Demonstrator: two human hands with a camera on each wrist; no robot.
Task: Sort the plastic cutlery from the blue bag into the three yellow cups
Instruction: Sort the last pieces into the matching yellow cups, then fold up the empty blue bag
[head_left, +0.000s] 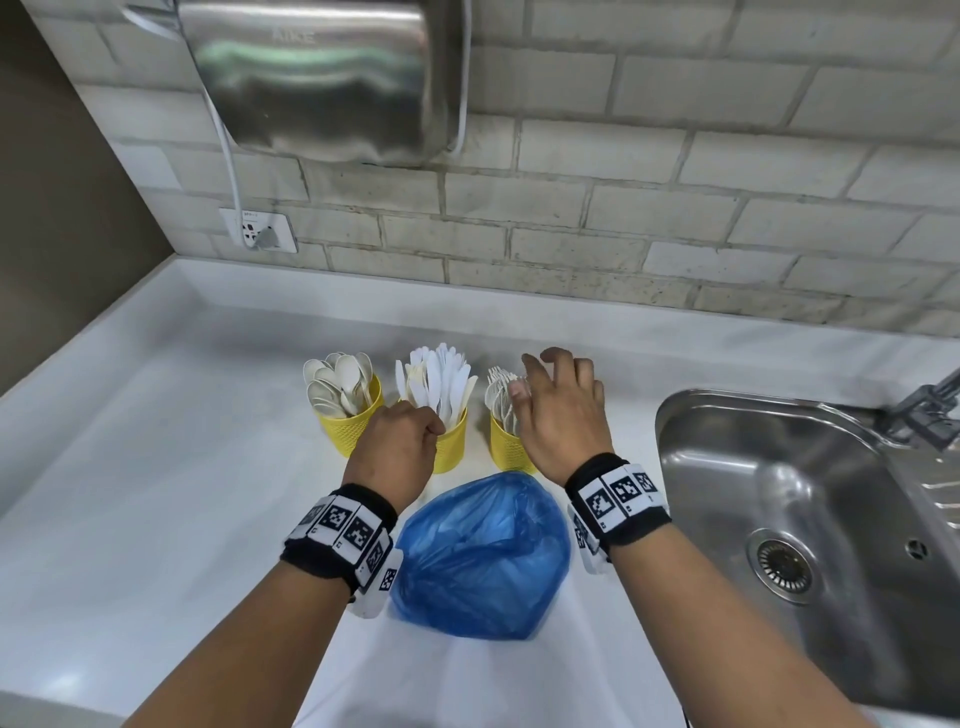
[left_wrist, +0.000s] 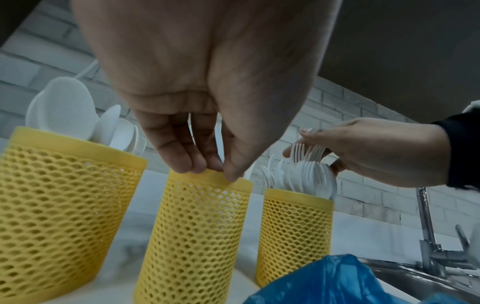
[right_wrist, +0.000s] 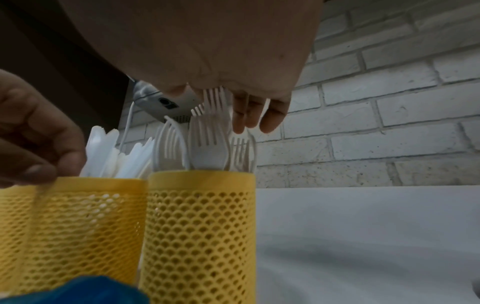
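Note:
Three yellow perforated cups stand in a row on the white counter. The left cup (head_left: 353, 431) holds spoons (head_left: 337, 384), the middle cup (head_left: 452, 452) knives (head_left: 439, 379), the right cup (head_left: 506, 449) forks (head_left: 498, 389). My left hand (head_left: 434, 428) sits at the middle cup's rim (left_wrist: 207, 174), with fingers and thumb curled round the lower part of the knives. My right hand (head_left: 535, 374) hovers over the fork cup (right_wrist: 200, 226), fingers spread and relaxed, thumb touching the fork tips (left_wrist: 311, 164). The crumpled blue bag (head_left: 483, 556) lies between my wrists, its contents hidden.
A steel sink (head_left: 805, 519) with a tap (head_left: 924, 410) lies close on the right. A steel hand dryer (head_left: 322, 78) hangs on the brick wall above, its cable running to a socket (head_left: 260, 231). Bare white counter (head_left: 156, 467) stretches to the left.

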